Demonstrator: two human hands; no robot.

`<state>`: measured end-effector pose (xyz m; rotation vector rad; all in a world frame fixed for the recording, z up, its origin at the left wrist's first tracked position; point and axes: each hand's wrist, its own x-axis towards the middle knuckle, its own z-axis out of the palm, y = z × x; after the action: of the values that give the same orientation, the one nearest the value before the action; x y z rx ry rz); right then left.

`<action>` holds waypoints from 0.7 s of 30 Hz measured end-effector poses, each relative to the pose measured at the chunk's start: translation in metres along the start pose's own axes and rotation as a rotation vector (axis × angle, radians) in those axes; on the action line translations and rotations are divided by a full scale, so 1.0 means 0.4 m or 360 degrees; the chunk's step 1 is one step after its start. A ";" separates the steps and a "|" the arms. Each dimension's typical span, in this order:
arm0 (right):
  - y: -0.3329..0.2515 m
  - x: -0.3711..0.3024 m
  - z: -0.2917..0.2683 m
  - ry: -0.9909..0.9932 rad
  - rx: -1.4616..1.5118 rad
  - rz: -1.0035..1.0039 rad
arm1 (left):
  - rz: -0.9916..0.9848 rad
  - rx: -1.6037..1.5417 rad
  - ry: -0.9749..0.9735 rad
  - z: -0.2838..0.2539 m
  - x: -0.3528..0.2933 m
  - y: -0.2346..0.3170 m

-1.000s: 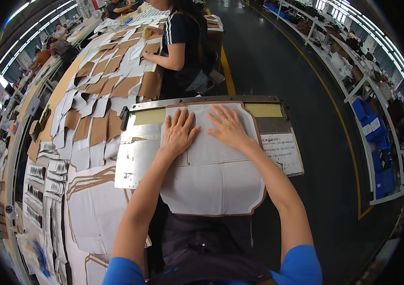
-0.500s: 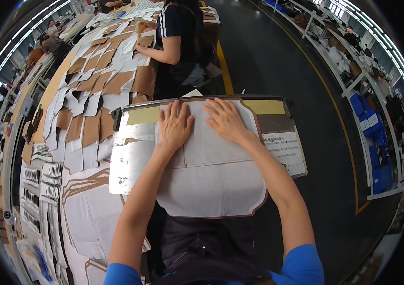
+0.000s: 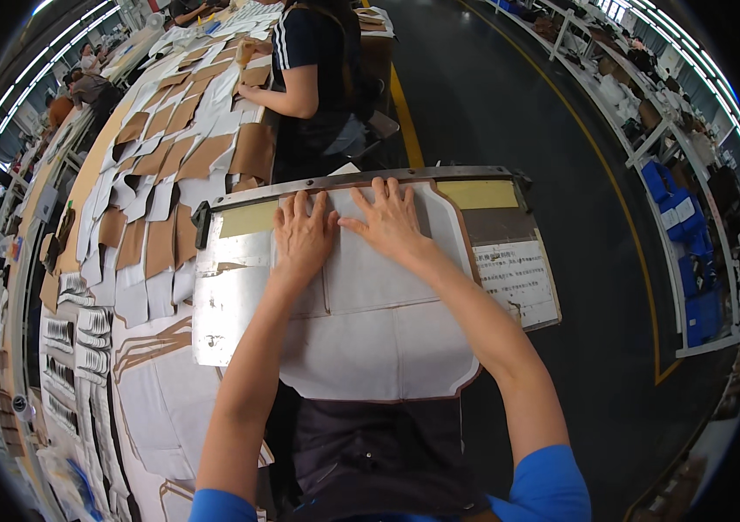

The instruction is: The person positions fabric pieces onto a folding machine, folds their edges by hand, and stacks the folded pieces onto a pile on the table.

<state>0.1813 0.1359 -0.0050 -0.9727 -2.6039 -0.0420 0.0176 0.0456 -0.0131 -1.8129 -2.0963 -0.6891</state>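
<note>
Before me a large white-faced panel with a thin brown edge and stitched-looking seams [image 3: 344,352] lies across a metal machine table [image 3: 222,326]. Its far edge meets a dark bar [image 3: 361,177] at the back of the table. My left hand [image 3: 303,233] rests flat on the panel's far part, fingers stretched toward the bar. Beside it my right hand [image 3: 387,222] lies palm down with fingers spread, its thumb close to the left hand. Neither hand grasps anything; both press on the panel.
Left of me, a long worktable carries many overlapping brown and white pieces [image 3: 151,157], a similar white panel [image 3: 161,400] and bundled strips [image 3: 91,339]. A co-worker in a dark shirt [image 3: 322,70] stands ahead. Shelving with blue bins [image 3: 682,217] lines the right side.
My right hand has shifted left across the panel, closer to my left hand. The left hand stays flat near the bar. The whole view has moved slightly.
</note>
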 end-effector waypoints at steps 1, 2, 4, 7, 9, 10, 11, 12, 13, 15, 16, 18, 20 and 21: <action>-0.006 0.001 -0.001 0.0000 0.0004 0.0000 | 0.0000 0.0004 -0.0002 -0.001 -0.002 0.001; -0.008 -0.001 -0.002 0.0004 -0.0042 0.0000 | -0.0001 0.0036 0.0002 0.000 -0.003 0.005; -0.012 -0.001 -0.005 0.0004 -0.0090 0.0003 | -0.0001 0.0065 0.0004 -0.001 -0.001 0.011; -0.010 -0.007 -0.004 0.0015 -0.0095 0.0024 | -0.0030 0.0042 -0.0021 0.002 0.000 0.019; 0.000 -0.017 0.000 0.0102 0.0065 0.0001 | -0.0079 0.0006 0.0032 0.017 -0.006 0.023; 0.015 -0.027 -0.003 0.0104 0.0059 0.0006 | -0.0073 0.0001 0.0035 0.022 -0.008 0.022; 0.031 -0.041 -0.007 0.0154 0.0146 -0.0090 | -0.0100 0.0005 0.0027 0.024 -0.012 0.013; 0.056 -0.057 -0.016 0.0203 0.0223 -0.0189 | -0.0128 0.0001 0.0026 0.023 -0.011 0.014; 0.077 -0.078 -0.026 0.0204 0.0213 -0.0184 | -0.0123 -0.0007 0.0030 0.023 -0.012 0.018; 0.111 -0.120 -0.033 0.0151 -0.0012 0.0018 | -0.0173 -0.0004 -0.0012 0.021 -0.013 0.024; 0.119 -0.126 -0.029 0.0197 0.0010 -0.0015 | -0.0174 -0.0004 -0.0007 0.017 -0.013 0.023; 0.121 -0.120 -0.022 0.0206 0.0004 -0.0029 | -0.0188 0.0068 -0.0012 0.011 -0.012 0.021; 0.121 -0.116 -0.014 0.0213 0.0011 -0.0063 | -0.0192 0.0127 -0.0038 0.004 -0.014 0.024; 0.124 -0.116 -0.012 0.0224 0.0009 -0.0058 | -0.0198 0.0187 -0.0068 -0.001 -0.016 0.025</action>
<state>0.2470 0.1437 -0.0214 -0.8875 -2.4914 -0.1080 0.0283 0.0408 -0.0144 -1.6605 -2.2426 -0.5482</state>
